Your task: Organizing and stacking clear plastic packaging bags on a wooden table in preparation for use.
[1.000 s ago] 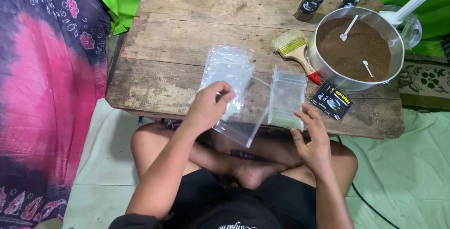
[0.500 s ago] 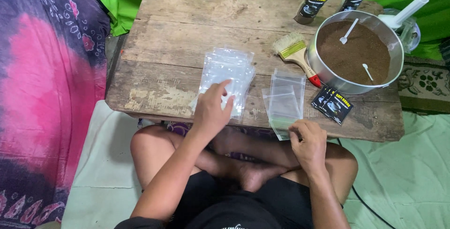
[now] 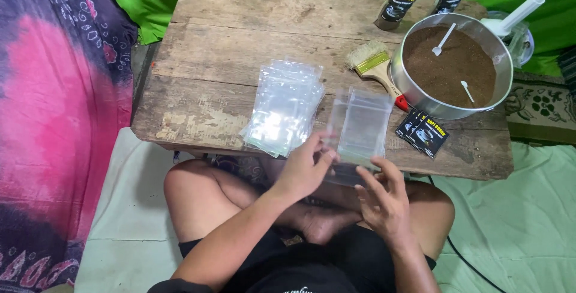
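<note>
I sit cross-legged at a low wooden table (image 3: pixel 240 41). Both hands hold a clear plastic pouch (image 3: pixel 360 128) over the table's front edge. My left hand (image 3: pixel 306 170) pinches its lower left edge with thumb and fingers. My right hand (image 3: pixel 384 200) touches its bottom edge from below, fingers spread. A stack of several clear pouches (image 3: pixel 285 107) lies on the table just left of the held one.
A round metal pan (image 3: pixel 450 68) of brown powder with two white spoons stands at the right. A paintbrush (image 3: pixel 375 65) lies beside it, small black sachets (image 3: pixel 423 134) in front, two filled dark pouches (image 3: pixel 399 2) behind. Pink patterned cloth (image 3: pixel 54 119) hangs at left.
My left hand left the stack of pouches and moved right to grip the single pouch. My right hand rose to its bottom edge, and the pouch lifted off the table.
</note>
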